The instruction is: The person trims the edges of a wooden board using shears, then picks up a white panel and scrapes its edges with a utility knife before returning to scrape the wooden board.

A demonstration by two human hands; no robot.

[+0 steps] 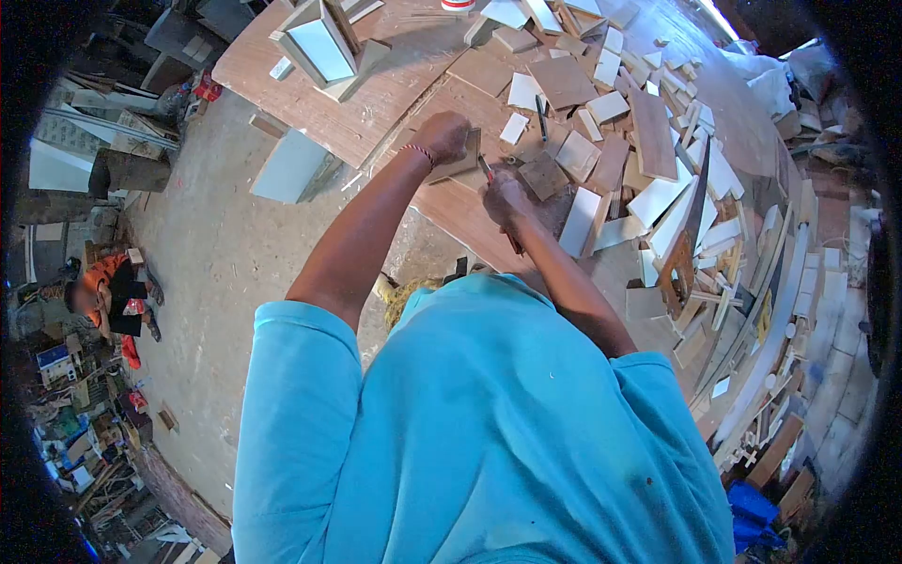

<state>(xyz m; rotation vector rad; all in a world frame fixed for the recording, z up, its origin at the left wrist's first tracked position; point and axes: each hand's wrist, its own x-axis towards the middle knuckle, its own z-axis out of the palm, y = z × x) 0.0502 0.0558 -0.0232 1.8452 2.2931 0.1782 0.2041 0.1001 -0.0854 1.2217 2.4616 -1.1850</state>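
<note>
My left hand [442, 138], a red and white band at its wrist, is closed at the edge of a small flat wooden piece [473, 148] on the wooden worktable. Just to its right, my right hand [508, 197] is wrapped around a slim hand tool [516, 244] with a red handle. The tool's narrow tip points up toward the wooden piece; its exact kind is hidden by my fingers. A square brown board [544, 176] lies beside my right hand. Farther off, a dark pen-like tool [541, 117] rests among the offcuts.
Many white and brown board offcuts [652, 200] crowd the table's right side. A box-shaped frame [320, 52] stands at the far left of the tabletop [376, 85]. A white panel [292, 166] leans below the table edge. Another person [115, 291] is low on the left.
</note>
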